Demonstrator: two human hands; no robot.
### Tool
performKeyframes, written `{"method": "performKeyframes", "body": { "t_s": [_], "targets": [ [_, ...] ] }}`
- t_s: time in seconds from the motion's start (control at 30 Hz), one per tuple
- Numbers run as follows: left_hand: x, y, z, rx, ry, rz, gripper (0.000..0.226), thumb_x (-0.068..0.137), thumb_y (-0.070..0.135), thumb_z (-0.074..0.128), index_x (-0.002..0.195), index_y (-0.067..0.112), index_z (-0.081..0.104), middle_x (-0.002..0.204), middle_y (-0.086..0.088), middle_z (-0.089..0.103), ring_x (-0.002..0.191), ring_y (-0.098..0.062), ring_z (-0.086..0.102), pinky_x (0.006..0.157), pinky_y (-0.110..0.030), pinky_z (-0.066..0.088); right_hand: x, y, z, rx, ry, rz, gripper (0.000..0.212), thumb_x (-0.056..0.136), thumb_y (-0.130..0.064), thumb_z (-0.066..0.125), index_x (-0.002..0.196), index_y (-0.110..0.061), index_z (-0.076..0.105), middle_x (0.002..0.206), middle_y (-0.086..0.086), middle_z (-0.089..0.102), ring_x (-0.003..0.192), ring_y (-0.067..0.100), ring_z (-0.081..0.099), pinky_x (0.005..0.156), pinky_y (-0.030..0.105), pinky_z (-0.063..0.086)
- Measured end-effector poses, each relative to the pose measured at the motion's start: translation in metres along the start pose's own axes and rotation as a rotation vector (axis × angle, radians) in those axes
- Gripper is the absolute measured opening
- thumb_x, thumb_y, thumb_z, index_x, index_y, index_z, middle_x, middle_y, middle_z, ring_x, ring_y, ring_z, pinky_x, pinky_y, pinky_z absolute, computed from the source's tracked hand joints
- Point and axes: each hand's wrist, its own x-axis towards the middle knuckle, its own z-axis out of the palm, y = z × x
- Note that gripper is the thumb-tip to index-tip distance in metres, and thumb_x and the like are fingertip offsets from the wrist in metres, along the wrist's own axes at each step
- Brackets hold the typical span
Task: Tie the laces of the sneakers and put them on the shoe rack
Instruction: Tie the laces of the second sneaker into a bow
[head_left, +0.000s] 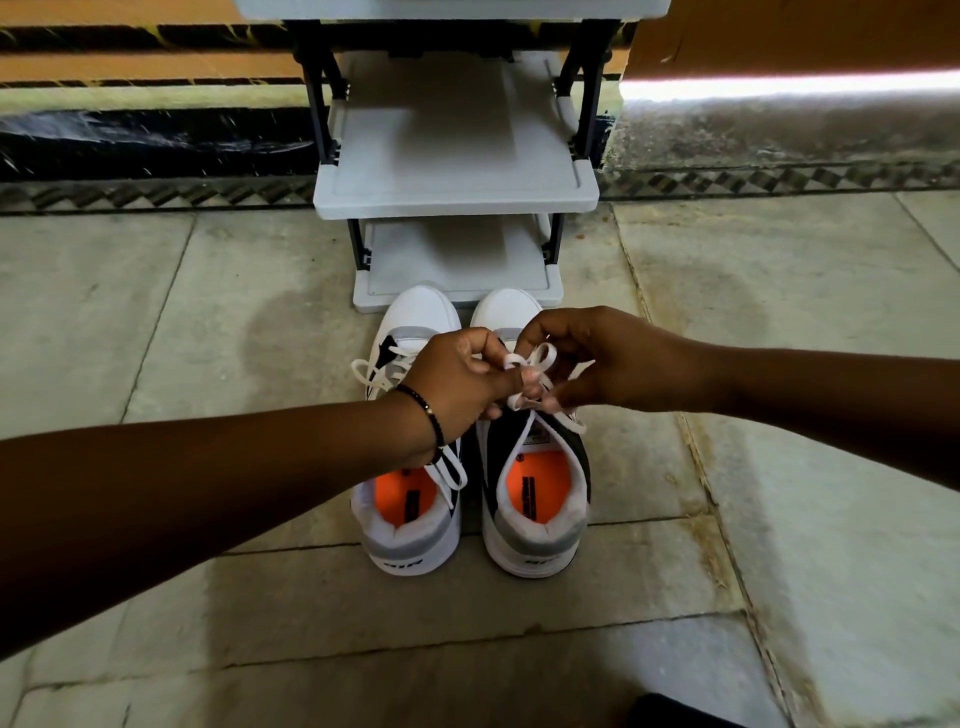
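Note:
Two white, grey and black sneakers with orange insoles stand side by side on the stone floor, toes toward the shoe rack. The left sneaker (410, 525) has loose laces (382, 371) lying across it. Over the right sneaker (537, 509), both hands pinch its white lace (540, 361) into loops. My left hand (457, 379), with a dark bead bracelet at the wrist, grips one part of the lace. My right hand (613, 358) holds a loop from the other side. The hands hide the middle of both sneakers.
The grey shoe rack (457, 200) with dark posts stands against the wall just beyond the toes; its shelves hold nothing. Stone floor tiles (779, 312) spread to both sides. A dark shape (680, 714) sits at the bottom edge.

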Motion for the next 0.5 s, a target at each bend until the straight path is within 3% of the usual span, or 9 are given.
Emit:
{"method": "performKeyframes", "body": {
  "t_s": [0.17, 0.3, 0.5],
  "targets": [
    [-0.0037, 0.0009, -0.0001, -0.065, -0.086, -0.002, 0.008, 0.087, 0.016, 0.055, 0.085, 0.011, 0.049, 0.079, -0.009, 0.067, 0.063, -0.008, 0.065, 0.053, -0.019, 0.049, 0.0035, -0.001, -0.0005, 0.098, 0.097, -0.029, 0.004, 0.081, -0.004, 0.065, 0.084, -0.002, 0.064, 0.076, 0.01, 0.07, 0.064, 0.017, 0.067, 0.064, 0.031, 0.059],
    [-0.0046, 0.0017, -0.0029, -0.101, -0.102, 0.011, 0.011, 0.091, 0.015, 0.048, 0.08, 0.015, 0.045, 0.062, 0.007, 0.072, 0.061, -0.003, 0.067, 0.054, -0.018, 0.049, 0.0058, 0.0015, 0.0001, 0.223, 0.091, 0.001, 0.006, 0.083, 0.0, 0.061, 0.087, 0.005, 0.062, 0.078, 0.015, 0.067, 0.07, 0.025, 0.065, 0.061, 0.03, 0.057],
    [-0.0046, 0.0016, -0.003, -0.088, -0.105, 0.06, 0.015, 0.091, 0.012, 0.047, 0.077, 0.015, 0.043, 0.065, 0.012, 0.073, 0.066, -0.004, 0.069, 0.052, -0.017, 0.05, 0.0092, 0.0005, -0.0046, 0.294, 0.053, 0.087, 0.016, 0.082, -0.001, 0.061, 0.096, 0.006, 0.066, 0.078, 0.015, 0.068, 0.059, 0.015, 0.064, 0.059, 0.026, 0.057]
  ]
}}
